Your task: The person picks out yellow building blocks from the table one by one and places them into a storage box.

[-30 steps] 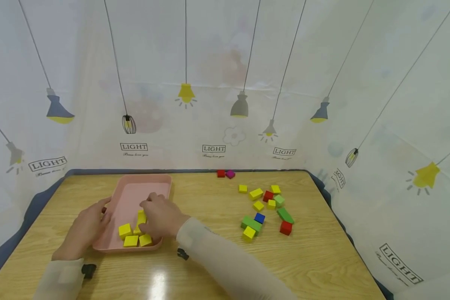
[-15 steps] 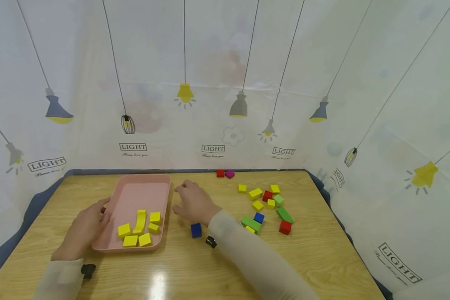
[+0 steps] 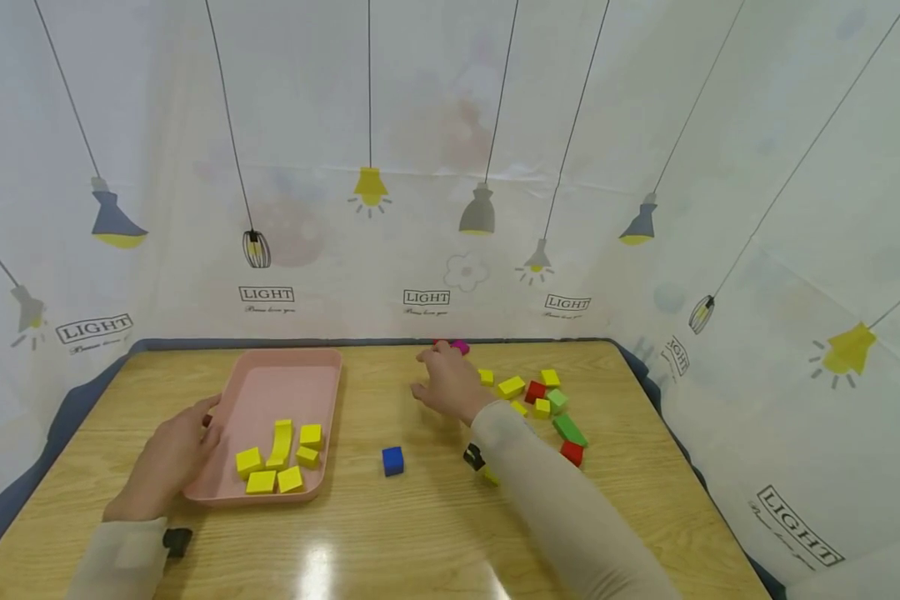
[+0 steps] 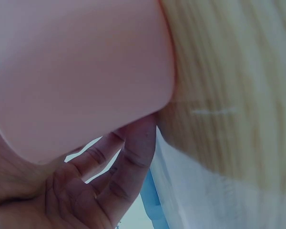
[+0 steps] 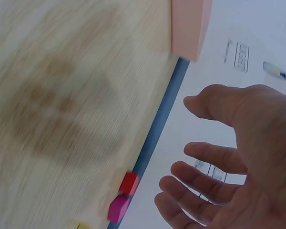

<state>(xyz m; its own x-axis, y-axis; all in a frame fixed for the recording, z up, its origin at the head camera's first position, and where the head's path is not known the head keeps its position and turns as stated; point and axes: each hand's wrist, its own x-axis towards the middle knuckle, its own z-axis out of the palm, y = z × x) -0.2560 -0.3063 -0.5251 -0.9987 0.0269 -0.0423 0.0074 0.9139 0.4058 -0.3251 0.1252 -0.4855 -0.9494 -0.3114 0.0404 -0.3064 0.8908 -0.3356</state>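
Note:
My left hand [image 3: 167,457] holds the left rim of a pink plastic tray [image 3: 281,379]. In the left wrist view its bent fingers [image 4: 139,145] touch the outside of the tray; the thumb is partly hidden. Several yellow blocks [image 3: 261,482] lie in the tray's near half. Over the table, right of the tray, my right hand [image 3: 453,383] hovers with nothing in it, fingers [image 5: 212,157] spread and thumb apart. Just beyond its fingertips sit a red block [image 5: 129,182] and a magenta block [image 3: 460,347] at the back edge. A blue cube [image 3: 393,461] stands alone nearer me.
Yellow blocks [image 3: 511,387], red blocks [image 3: 536,392] and green blocks [image 3: 570,430] are scattered at the right of the wooden table [image 3: 630,517]. My right forearm covers some of them. A white printed sheet [image 3: 427,250] walls the back and sides.
My right hand has left the tray and moved right and back toward the far blocks. Two yellow blocks at the tray's right side and the blue cube are uncovered. My left hand stays put.

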